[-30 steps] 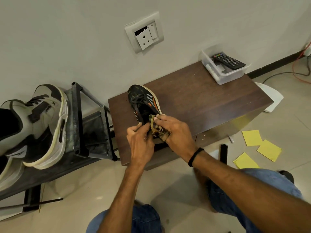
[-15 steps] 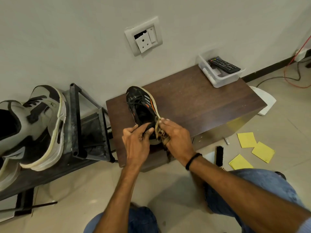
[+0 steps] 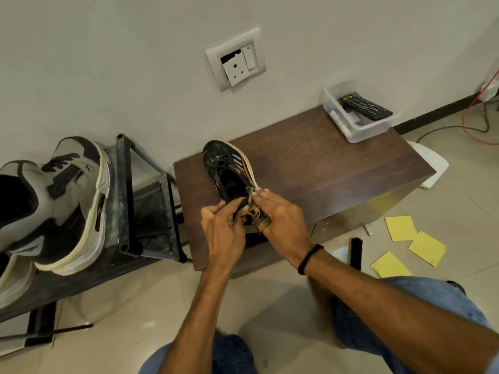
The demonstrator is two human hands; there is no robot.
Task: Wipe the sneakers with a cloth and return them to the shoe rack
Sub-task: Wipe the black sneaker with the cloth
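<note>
the black sneaker lay on the left end of a dark wooden table by the wall, shoe rack further left. left hand curled round its heel; right hand pinched the cloth.

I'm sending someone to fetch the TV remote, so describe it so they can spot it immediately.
Look at the low dark wooden cabinet. At its far right corner stands a clear plastic tub, and the remote lies slanted across its top. It is the only black, button-covered thing there.
</note>
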